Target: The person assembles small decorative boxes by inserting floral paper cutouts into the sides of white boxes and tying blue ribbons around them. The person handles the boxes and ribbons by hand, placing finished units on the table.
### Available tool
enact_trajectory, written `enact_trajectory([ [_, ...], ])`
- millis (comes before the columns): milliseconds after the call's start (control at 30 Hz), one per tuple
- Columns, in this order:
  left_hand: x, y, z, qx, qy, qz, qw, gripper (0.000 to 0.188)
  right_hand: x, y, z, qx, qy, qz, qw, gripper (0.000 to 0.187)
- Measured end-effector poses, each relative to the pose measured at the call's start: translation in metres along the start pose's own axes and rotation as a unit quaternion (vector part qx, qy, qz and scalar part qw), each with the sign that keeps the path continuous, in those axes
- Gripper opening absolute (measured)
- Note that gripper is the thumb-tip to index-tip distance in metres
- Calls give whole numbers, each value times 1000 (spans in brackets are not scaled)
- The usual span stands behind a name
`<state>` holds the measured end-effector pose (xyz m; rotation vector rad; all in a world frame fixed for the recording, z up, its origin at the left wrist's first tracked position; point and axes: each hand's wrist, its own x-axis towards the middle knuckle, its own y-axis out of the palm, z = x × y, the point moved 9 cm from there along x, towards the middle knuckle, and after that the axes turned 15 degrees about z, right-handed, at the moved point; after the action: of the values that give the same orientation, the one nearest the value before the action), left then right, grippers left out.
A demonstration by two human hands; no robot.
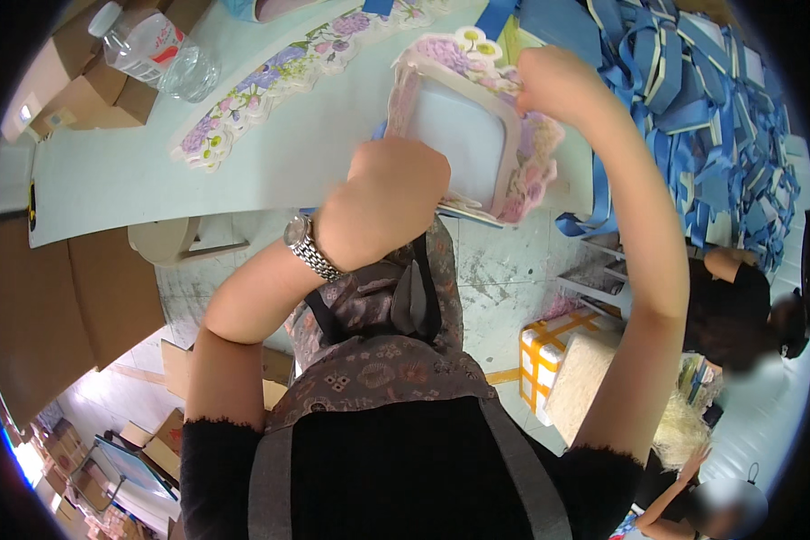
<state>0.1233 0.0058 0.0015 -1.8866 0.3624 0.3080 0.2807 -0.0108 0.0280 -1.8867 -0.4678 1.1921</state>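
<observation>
A square box (pixel 459 130) with a pale blue inside stands tilted at the table's front edge. Around its rim runs a cut-out paper border (pixel 535 175) printed with purple, pink and yellow flowers. My left hand (pixel 385 200), a steel watch on its wrist, is closed at the box's near left corner; its fingertips are hidden behind the knuckles. At the far right corner my right hand (pixel 553 85) pinches the flowered border. Left of the box, a curved stack of matching floral paper strips (pixel 279 79) lies on the table (pixel 108 184).
A clear plastic bottle (pixel 157 54) stands at the far left, beside open cardboard boxes (pixel 99 99). Blue boxes with ribbons (pixel 693 117) heap up on the right. Below, a white foam box with orange tape (pixel 544 355) sits on the floor. Two other people are at the right.
</observation>
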Motion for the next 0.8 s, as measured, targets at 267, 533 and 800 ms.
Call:
enact_trajectory([
  [267, -8, 0, -13, 70, 8, -2, 997, 13, -6, 11, 8, -6, 32, -16, 999, 27],
  [533, -1, 10, -13, 72, 35, 53, 995, 7, -18, -43, 68, 175, -279, -279, 902, 24],
  [800, -3, 9, -12, 37, -27, 143, 989, 24, -13, -24, 77, -4, -176, -85, 981, 5],
])
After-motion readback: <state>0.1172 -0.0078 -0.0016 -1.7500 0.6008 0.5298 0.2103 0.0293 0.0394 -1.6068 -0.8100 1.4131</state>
